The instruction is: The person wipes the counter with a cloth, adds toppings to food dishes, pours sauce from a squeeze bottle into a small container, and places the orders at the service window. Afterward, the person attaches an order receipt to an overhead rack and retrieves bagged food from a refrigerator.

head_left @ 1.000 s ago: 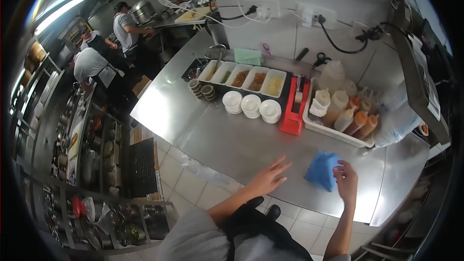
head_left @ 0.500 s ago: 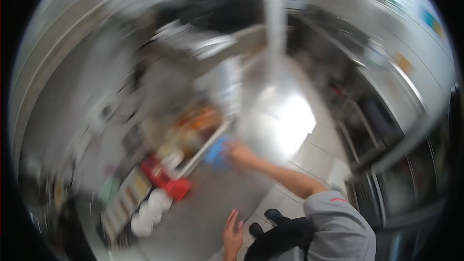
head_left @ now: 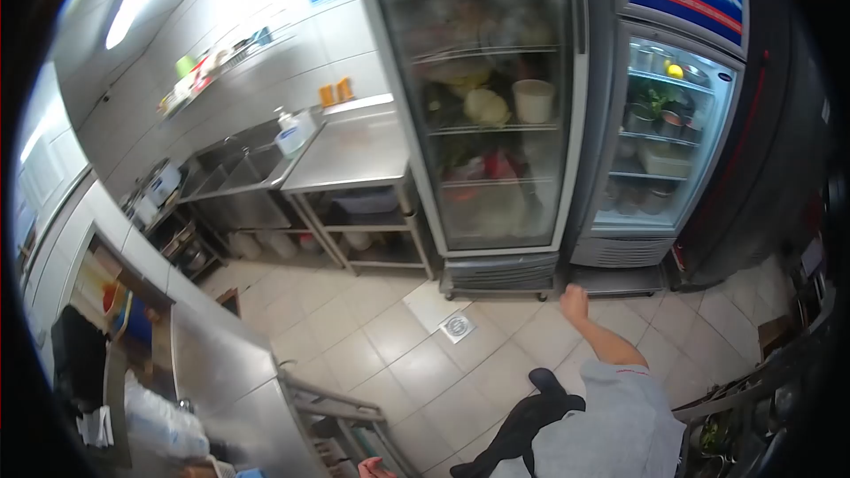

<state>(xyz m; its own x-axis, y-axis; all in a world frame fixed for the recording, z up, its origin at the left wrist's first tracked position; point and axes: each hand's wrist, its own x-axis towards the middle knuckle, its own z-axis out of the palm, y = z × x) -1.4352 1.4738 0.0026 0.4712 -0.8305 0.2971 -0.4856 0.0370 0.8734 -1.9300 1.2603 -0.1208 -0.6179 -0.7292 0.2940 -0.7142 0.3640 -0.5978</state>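
My right hand (head_left: pixel 575 299) is stretched out over the tiled floor, low in front of the two glass-door fridges. Its fingers look curled in, and nothing shows in them. The small lit fridge (head_left: pixel 660 155) with its glass door stands beyond this hand, and the tall glass-door fridge (head_left: pixel 487 186) is to its left; the hand appears apart from both. At the bottom edge, my left hand (head_left: pixel 375 469) shows only in part beside the steel counter (head_left: pixel 226 345), its visible fingers loosely apart and holding nothing that I can see.
A steel table (head_left: pixel 350 146) and a sink (head_left: pixel 235 164) line the back wall, with a pump bottle (head_left: pixel 288 133) between them. A floor drain (head_left: pixel 457 327) lies in the tiles. Shelving (head_left: pixel 332 412) stands below the counter's end. A dark rack (head_left: pixel 753 416) is at the lower right.
My view has swung right, from the counter to the fridges. My right hand has left the blue cloth on the counter. My left hand has dropped mostly out of view.
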